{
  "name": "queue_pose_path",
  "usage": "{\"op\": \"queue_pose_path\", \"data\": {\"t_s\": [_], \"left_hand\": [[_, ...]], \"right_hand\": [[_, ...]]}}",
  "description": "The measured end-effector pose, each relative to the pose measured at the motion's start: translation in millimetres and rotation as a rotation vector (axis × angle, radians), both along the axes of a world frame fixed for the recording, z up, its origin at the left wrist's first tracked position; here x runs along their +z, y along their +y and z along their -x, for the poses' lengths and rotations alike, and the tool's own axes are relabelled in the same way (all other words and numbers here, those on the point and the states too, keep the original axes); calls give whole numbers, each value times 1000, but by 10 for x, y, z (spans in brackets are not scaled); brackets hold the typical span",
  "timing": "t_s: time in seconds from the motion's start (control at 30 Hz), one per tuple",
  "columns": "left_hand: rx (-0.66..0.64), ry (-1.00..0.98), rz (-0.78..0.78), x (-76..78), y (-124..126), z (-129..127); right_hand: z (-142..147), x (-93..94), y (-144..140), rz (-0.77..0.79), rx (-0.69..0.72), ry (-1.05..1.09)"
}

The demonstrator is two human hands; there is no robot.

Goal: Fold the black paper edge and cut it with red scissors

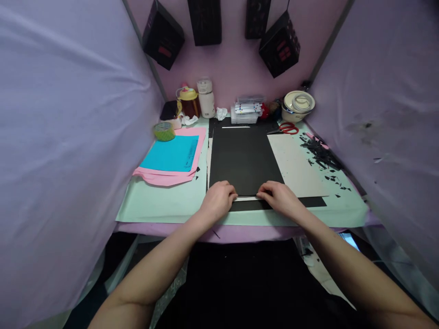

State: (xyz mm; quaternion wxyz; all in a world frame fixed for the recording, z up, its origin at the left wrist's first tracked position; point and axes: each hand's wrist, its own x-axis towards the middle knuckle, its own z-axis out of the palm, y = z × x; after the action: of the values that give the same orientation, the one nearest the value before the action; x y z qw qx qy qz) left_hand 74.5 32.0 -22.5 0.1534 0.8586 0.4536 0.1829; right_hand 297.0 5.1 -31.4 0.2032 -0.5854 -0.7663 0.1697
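Observation:
A large sheet of black paper (pixel 245 157) lies in front of me on a white board (pixel 300 169). My left hand (pixel 219 197) pinches its near edge toward the left corner. Closer to the right corner, my right hand (pixel 277 194) pinches the same edge, fingers curled. The edge looks slightly raised between the two hands. Under the board, a strip of another black sheet (pixel 313 201) shows. A thin white stick (pixel 236 127) rests along the far end of the paper, and red-handled scissors (pixel 290 128) lie beyond its far right corner.
Pink sheets (pixel 164 179) with a blue sheet (pixel 169 154) and green tape roll (pixel 164 131) lie left. Black scraps (pixel 320 153) litter the right. Behind stand a white bottle (pixel 206 100), a pen box (pixel 244 114) and a bowl (pixel 297 106). Black paper lanterns (pixel 280 45) hang above.

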Motion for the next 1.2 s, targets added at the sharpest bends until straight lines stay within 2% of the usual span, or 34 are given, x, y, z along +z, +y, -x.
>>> {"op": "queue_pose_path", "data": {"t_s": [0.1,0.17,0.23,0.33,0.43,0.57,0.73,0.9,1.03,1.2], "left_hand": [[19,19,238,125,173,-5],[20,18,296,157,230,-1],[6,26,238,141,211,14],[-11,52,13,38,77,58],[7,42,-197,-104,-76,121],[-7,-2,-311,-238,-161,178],[-25,-17,-343,-276,-140,186],[-30,2,-330,-265,-155,209],[-11,18,-284,-237,-153,236],[40,9,-139,-125,-35,195]], "right_hand": [[-2,64,101,150,-34,-21],[-16,83,147,211,-25,-4],[-31,80,166,227,-16,18],[-40,47,142,192,-9,30],[-37,-3,65,69,36,40],[-20,-66,-65,-97,72,23],[133,-86,-131,-216,88,-35],[336,-102,-84,-238,137,-59],[369,-104,-52,-190,123,-19],[372,-35,23,-52,57,28]]}}
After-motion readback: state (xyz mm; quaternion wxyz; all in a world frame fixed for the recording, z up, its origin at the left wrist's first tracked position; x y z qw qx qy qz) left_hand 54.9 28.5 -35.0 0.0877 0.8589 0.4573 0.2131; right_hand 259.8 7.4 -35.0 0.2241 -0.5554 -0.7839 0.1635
